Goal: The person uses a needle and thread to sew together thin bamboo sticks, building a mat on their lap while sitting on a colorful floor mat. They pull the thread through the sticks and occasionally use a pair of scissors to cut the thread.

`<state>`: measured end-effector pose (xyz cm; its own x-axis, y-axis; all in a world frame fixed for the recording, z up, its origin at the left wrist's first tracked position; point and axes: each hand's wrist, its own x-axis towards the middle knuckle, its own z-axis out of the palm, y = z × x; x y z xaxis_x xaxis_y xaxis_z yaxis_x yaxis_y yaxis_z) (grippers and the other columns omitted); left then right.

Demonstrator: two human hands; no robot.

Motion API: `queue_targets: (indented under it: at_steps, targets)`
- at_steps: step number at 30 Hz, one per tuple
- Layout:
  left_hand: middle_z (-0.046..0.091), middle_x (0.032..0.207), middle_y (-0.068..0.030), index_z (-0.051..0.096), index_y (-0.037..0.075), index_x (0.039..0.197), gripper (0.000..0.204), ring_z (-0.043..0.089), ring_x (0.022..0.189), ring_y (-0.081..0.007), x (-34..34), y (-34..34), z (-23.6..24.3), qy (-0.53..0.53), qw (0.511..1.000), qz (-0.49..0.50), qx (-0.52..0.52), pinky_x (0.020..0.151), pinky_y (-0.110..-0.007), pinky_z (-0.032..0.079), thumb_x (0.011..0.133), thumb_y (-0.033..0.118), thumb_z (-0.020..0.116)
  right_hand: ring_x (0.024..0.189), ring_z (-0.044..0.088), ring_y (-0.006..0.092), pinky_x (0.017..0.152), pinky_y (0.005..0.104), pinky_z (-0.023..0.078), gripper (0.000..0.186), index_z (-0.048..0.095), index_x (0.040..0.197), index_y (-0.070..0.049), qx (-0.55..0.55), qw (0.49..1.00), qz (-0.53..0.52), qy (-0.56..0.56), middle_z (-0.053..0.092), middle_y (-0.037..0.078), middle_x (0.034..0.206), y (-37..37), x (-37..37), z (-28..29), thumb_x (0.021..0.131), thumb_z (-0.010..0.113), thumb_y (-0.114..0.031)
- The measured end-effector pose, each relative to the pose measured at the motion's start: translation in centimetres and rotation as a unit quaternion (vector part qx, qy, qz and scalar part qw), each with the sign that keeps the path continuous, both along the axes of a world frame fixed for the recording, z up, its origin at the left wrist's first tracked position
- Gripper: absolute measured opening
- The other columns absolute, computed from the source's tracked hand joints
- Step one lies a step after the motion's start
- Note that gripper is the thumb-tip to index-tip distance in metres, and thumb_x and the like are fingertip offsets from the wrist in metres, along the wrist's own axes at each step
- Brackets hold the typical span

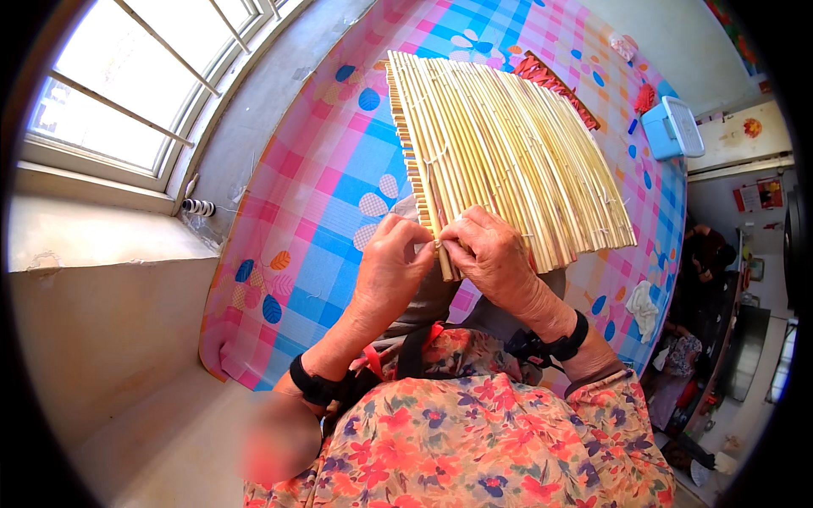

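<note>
A mat of pale yellow reed stalks (517,152), laid side by side and bound with thin string, spreads out before me over my lap. At its near left corner, my left hand (391,264) pinches thumb and forefinger together by the outermost stalk. My right hand (491,254) meets it there from the other side, its fingers also closed in a pinch. A small bit of white string (439,244) shows between the fingertips, wrapped at the end of that stalk. Most of what lies inside the fingers is hidden.
Below lies a pink and blue checked sheet (292,212). A barred window (127,93) and a spool (199,207) on the sill are at left. At right are a lidded blue box (669,131), a white cloth (644,309) and other people (682,351). Red strips (542,74) lie beyond the mat.
</note>
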<state>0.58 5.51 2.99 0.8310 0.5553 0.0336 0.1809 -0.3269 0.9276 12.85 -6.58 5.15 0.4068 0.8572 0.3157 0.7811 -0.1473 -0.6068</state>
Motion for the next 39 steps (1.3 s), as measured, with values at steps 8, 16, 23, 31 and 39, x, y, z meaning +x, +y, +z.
queue_targets:
  at_steps: [8,16,23,31,39]
  targets:
    - [0.054,0.084,-0.0016,0.063,-0.001,0.085,0.006,0.053,0.071,-0.0056,0.2,0.3,-0.8,0.007,0.999,-0.012,-0.046,0.063,-0.021,0.045,0.083,0.001,0.068,0.076,0.06,0.0289,0.069,0.0391,0.049,0.009,0.063,0.085,-0.006,-0.005,1.0,-0.004,-0.009,0.057,0.008,0.081,-0.1,-0.1,0.0,0.078,0.068,-0.007]
    - [0.059,0.081,0.0025,0.064,-0.001,0.088,0.006,0.052,0.073,-0.0027,0.0,0.9,-1.3,0.018,0.968,-0.016,-0.251,0.064,-0.018,0.042,0.086,0.003,0.067,0.075,0.06,0.0292,0.068,0.0398,0.048,0.009,0.063,0.086,-0.007,0.003,0.999,-0.024,0.027,0.056,0.009,0.081,-0.1,-0.2,0.3,0.079,0.068,-0.007]
    - [0.06,0.08,0.0026,0.064,0.0,0.09,0.007,0.051,0.071,-0.0027,0.0,1.0,-1.0,0.024,0.963,-0.018,-0.268,0.063,-0.018,0.04,0.087,0.006,0.067,0.074,0.059,0.0288,0.065,0.0389,0.048,0.013,0.065,0.089,-0.007,-0.01,1.0,0.017,-0.014,0.054,0.008,0.079,-1.3,-1.1,1.0,0.077,0.07,-0.006]
    - [0.06,0.08,0.0024,0.066,0.001,0.09,0.008,0.05,0.071,-0.0036,-0.2,1.2,-0.7,0.021,0.955,-0.025,-0.294,0.063,-0.019,0.04,0.086,0.007,0.069,0.075,0.059,0.0286,0.066,0.0392,0.048,0.01,0.065,0.087,-0.007,-0.013,1.0,-0.013,-0.007,0.055,0.008,0.078,-0.6,-1.0,0.9,0.077,0.069,-0.007]
    - [0.063,0.081,0.002,0.069,0.002,0.09,0.01,0.052,0.073,-0.0046,-0.3,1.0,-0.1,0.006,0.933,-0.013,-0.359,0.066,-0.02,0.041,0.084,0.01,0.071,0.076,0.06,0.0287,0.068,0.0388,0.049,0.007,0.065,0.085,-0.006,-0.025,0.998,-0.035,0.047,0.056,0.009,0.079,-0.6,-1.1,0.6,0.079,0.069,-0.009]
